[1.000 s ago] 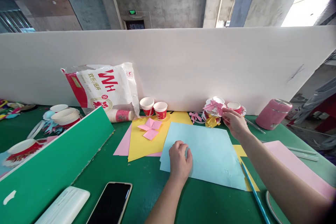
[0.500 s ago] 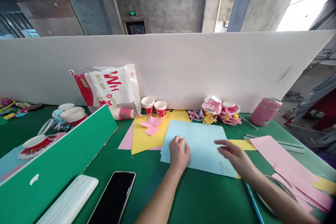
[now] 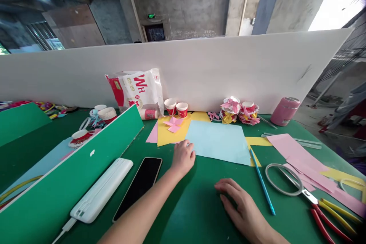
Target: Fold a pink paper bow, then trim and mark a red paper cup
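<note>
Left hand (image 3: 183, 157): fingers curled together, knuckles up, fingertips pressing the near left corner of the blue sheet (image 3: 219, 142); nothing gripped. Right hand (image 3: 240, 204): fingers slightly apart, lying flat, palm down on the bare green surface (image 3: 197, 202), holding nothing, apart from the sheet. The blue sheet lies flat mid-surface, overlapping a yellow sheet (image 3: 168, 135) on its left that carries a pink folded shape (image 3: 174, 124). A blue pencil (image 3: 261, 181) lies just right of the right hand, its far end at the sheet's near right corner. Scissors (image 3: 303, 192) lie further right, beside pink strips (image 3: 297, 156). A phone (image 3: 139, 186) and white case (image 3: 101, 190) lie left of the left forearm.
</note>
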Available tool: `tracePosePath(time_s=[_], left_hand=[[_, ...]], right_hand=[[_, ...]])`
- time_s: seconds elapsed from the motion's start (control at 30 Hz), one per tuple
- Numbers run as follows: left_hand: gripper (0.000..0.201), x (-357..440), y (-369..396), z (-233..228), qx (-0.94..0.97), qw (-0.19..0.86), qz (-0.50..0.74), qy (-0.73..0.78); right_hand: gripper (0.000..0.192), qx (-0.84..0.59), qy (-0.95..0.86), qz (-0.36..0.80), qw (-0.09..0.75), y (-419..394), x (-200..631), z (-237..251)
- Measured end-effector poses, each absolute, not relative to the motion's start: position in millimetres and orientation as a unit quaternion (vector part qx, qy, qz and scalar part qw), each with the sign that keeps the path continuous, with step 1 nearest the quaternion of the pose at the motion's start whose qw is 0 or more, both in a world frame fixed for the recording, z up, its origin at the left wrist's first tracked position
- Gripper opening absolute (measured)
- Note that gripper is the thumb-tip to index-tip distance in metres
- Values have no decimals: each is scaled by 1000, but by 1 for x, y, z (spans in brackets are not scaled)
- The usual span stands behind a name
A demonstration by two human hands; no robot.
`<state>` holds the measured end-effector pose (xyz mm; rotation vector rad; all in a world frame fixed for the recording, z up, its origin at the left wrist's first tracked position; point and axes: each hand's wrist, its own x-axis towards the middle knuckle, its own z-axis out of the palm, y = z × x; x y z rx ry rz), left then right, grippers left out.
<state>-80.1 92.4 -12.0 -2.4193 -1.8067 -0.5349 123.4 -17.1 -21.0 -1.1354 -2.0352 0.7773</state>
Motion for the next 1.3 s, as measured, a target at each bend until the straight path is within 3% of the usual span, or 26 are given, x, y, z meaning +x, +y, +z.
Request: tracePosePath(time_s=[0.33, 0.6, 0.97, 1.13, 1.3], left_hand=[[31, -133, 132, 1, -722, 100, -98, -677], [32, -122, 197, 25, -728, 120, -114, -665], [33, -104, 278, 22, -730, 88, -134, -664], [32, -92, 274, 28, -758, 70, -137, -634], [27, -58, 213, 40, -812, 94, -177, -548]], right_hand=[[23, -448, -787, 252, 342, -21, 121, -28], [24, -422, -827, 200, 311, -13, 118, -32], [27, -410, -856, 148, 278, 6, 121, -78], [27, -421, -833, 181, 310, 3, 119, -62], [26, -420, -817, 219, 328, -5, 118, -40]])
